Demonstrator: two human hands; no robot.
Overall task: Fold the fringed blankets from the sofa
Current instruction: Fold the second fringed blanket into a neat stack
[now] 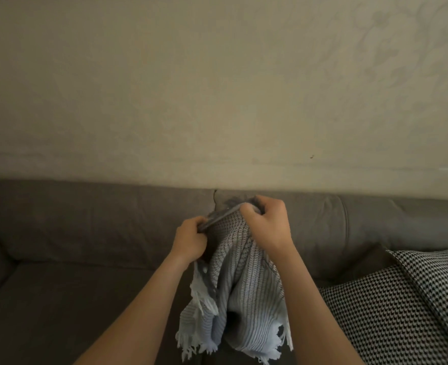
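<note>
A grey-brown sofa (pixel 86 259) is set against a beige patterned wall (pixel 217 88). One fringed blanket (pixel 238 299), pale grey-blue knit, is held bunched above the sofa seat. Its top edge is gripped by the left hand (pixel 191 238) and right hand (pixel 266 222), fingers curled into the fabric. Two houndstooth cushions (pixel 391 312) are stacked at the sofa's right end.

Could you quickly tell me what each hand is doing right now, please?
Left hand: grips the fringed blanket.
Right hand: grips the same blanket's top edge.
</note>
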